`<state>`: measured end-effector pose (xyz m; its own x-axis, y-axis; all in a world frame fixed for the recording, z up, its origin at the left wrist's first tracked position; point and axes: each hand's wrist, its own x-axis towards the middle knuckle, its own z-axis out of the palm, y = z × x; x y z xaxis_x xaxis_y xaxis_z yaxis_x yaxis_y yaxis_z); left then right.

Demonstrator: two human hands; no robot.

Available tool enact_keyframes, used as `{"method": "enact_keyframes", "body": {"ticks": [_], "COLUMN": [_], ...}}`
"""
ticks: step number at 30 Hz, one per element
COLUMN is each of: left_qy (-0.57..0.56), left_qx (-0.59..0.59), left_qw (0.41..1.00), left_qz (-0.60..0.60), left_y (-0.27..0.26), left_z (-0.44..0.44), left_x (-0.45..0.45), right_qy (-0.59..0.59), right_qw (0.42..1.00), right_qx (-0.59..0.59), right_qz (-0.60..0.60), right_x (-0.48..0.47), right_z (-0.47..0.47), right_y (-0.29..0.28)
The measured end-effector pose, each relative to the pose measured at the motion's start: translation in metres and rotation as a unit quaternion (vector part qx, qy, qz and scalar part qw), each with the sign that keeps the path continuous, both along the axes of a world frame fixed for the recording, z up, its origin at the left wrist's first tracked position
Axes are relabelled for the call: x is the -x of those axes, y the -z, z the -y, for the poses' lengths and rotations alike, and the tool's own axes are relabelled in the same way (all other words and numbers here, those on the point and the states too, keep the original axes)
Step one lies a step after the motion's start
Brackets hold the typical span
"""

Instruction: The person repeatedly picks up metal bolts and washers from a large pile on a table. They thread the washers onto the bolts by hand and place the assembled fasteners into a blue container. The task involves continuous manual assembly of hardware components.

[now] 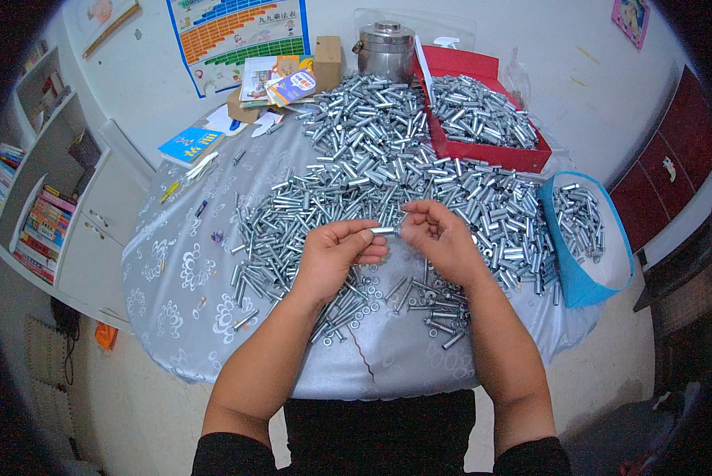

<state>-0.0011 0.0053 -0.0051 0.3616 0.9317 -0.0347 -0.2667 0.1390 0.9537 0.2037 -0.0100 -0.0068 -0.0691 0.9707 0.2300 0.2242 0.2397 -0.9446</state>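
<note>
Between the thumb and fingers of my left hand (329, 253) is a shiny metal sleeve anchor (383, 231), held roughly level above the table. My right hand (442, 238) is at the anchor's right end, its fingers bent and blurred; whether they grip it cannot be made out. Beneath and beyond both hands spreads a big heap of metal sleeves and bolts (356, 178). Loose washers and nuts (368, 297) lie nearer me, below my left hand. A small group of bolts with washers (442, 309) rests by my right forearm.
A red box (487, 157) full of sleeves stands at the back right. At the right edge sits a blue fabric bin (600, 291) partly filled with anchors. Behind the heap are a steel pot (386, 50) and books (278, 83). A patterned cloth (177, 285) covers the round table.
</note>
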Motion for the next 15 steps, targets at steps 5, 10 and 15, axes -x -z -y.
{"method": "enact_keyframes", "body": {"ticks": [5, 10, 15], "left_qy": [-0.002, 0.0, -0.002], "left_qx": [-0.003, 0.001, 0.002], "left_qw": [1.0, 1.0, 1.0], "left_qz": [-0.006, 0.001, -0.003], "left_y": [-0.002, 0.0, -0.002], "left_z": [0.002, 0.001, 0.002], "left_x": [0.0, 0.0, 0.0], "right_qy": [-0.054, -0.028, -0.051], "right_qw": [0.994, 0.999, 0.995], "right_qx": [0.074, -0.008, 0.091], "right_qz": [0.064, -0.017, 0.006], "right_x": [-0.004, 0.006, -0.004], "right_z": [0.0, 0.003, -0.002], "right_y": [0.0, -0.001, 0.004]}}
